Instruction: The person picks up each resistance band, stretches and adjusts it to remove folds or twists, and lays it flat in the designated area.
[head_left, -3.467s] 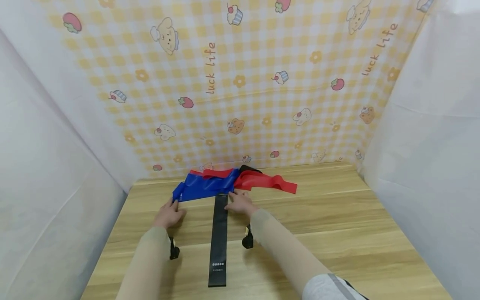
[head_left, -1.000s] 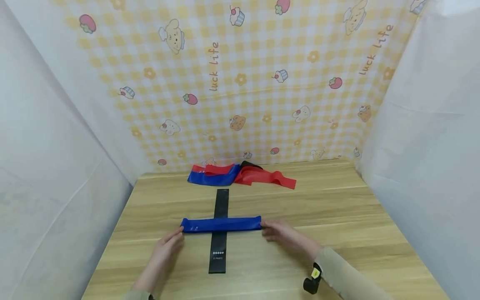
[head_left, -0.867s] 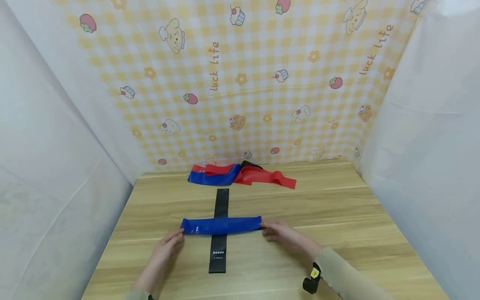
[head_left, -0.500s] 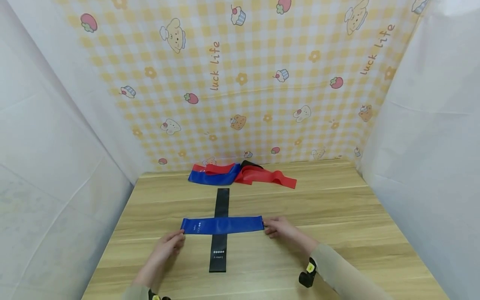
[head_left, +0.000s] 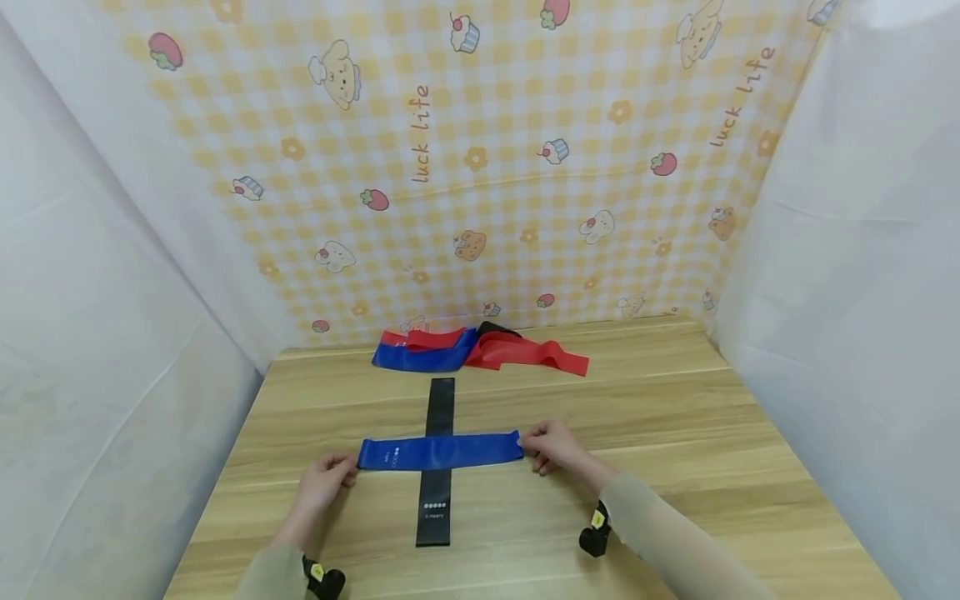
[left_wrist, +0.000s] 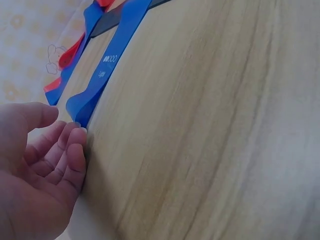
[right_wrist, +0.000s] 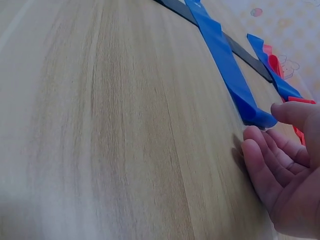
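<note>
A blue resistance loop band, printed "Light", lies flattened crosswise over a black resistance band, forming a cross on the table. At its left end is my left hand; the left wrist view shows the thumb apart from the loosely bent fingers, whose tips are close to the blue end. My right hand is at the other end. In the right wrist view its thumb and fingers stand apart around the slightly raised blue end, without a visible pinch; whether they touch it is unclear.
Behind, near the back edge of the wooden table, lies a loose heap of bands: red, blue and a bit of black. A patterned cloth hangs behind, with white sheets at both sides.
The blue band came from the back heap onto the black band and was straightened flat. In the last half second, my left hand has drawn slightly away from its end and my right fingers have loosened.
</note>
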